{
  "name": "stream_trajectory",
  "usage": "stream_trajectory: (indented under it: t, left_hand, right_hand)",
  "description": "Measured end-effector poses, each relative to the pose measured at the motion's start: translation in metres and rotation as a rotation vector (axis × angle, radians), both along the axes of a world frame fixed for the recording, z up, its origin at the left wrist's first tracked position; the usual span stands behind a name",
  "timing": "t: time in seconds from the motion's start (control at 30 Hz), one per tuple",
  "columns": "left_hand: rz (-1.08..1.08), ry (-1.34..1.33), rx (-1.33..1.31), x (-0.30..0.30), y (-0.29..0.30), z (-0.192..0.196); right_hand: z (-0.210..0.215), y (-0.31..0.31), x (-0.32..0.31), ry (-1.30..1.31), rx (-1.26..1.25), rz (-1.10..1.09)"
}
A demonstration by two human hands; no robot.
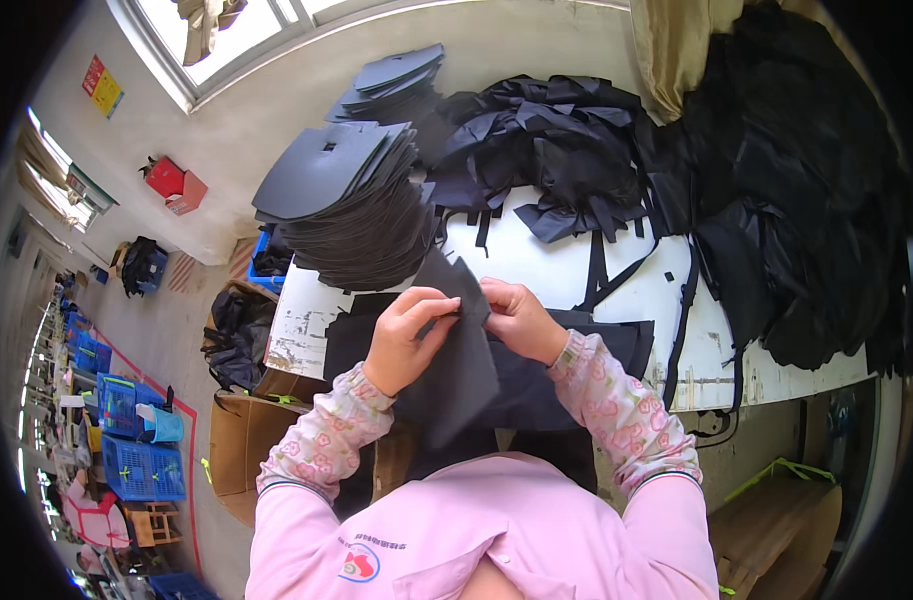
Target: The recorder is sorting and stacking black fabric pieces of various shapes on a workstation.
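**Black fabric piece held up between two hands**

Head view: A black fabric piece [457,350] was held up over the near edge of a white table [537,262], just in front of the person's chest, its lower part hanging down toward the pink smock. The left hand [409,335] was closed on the piece's upper left edge — thumb and fingers were pinched together with the cloth between them. The right hand [520,320] was closed on the upper right edge, the fingers curled over the fabric and the thumb hidden behind it. The two hands were set close together, nearly touching at the top corner of the piece.

Under the held piece, more flat black pieces [617,345] were laid on the table, reaching out to the right. Behind the hands, on the left of the table, a tall stack of cut black panels [352,205] was piled, and a second, smaller stack [392,85] was seen farther back by the wall. A loose heap of black strips and scraps [552,150] was spread over the middle of the table, and a large mound of black cloth [797,200] was heaped at the right.

On the floor to the left, a cardboard box [239,445] was set beside the table — blue crates [142,465] were placed farther off.
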State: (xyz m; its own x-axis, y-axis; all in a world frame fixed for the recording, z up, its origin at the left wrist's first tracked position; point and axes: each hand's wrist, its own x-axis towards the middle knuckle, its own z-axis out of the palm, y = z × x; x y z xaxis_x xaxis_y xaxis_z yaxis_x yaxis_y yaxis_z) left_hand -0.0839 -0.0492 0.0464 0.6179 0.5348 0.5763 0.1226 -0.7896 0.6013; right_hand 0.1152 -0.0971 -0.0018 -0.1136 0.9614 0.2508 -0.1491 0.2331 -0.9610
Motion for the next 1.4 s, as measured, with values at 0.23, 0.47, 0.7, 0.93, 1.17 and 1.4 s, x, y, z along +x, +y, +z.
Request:
stream_trajectory:
  t: [0.23,0.47,0.7,0.93,1.17,1.4]
  left_hand:
    - [0.000,0.210,0.479,0.014,0.009,0.006]
    - [0.076,-0.278,-0.461,-0.032,0.020,0.016]
    - [0.469,-0.543,-0.698,-0.167,0.080,-0.006]
    - [0.512,0.428,0.176,-0.127,0.094,-0.048]
    - [-0.590,0.706,-0.473,0.081,0.065,-0.060]
    - [-0.820,0.881,-0.669,0.124,0.059,-0.068]
  right_hand:
    - [0.037,-0.020,0.038,0.478,-0.531,0.452]
    - [0.005,-0.014,0.069,-0.399,-0.426,0.141]
    - [-0.072,-0.044,0.117,-0.869,-0.361,-0.119]
    - [-0.054,-0.062,0.111,-1.113,-0.344,-0.198]
    - [-0.014,-0.076,0.081,-1.111,-0.075,-0.236]
    - [-0.007,-0.086,0.071,-1.173,-0.018,-0.334]
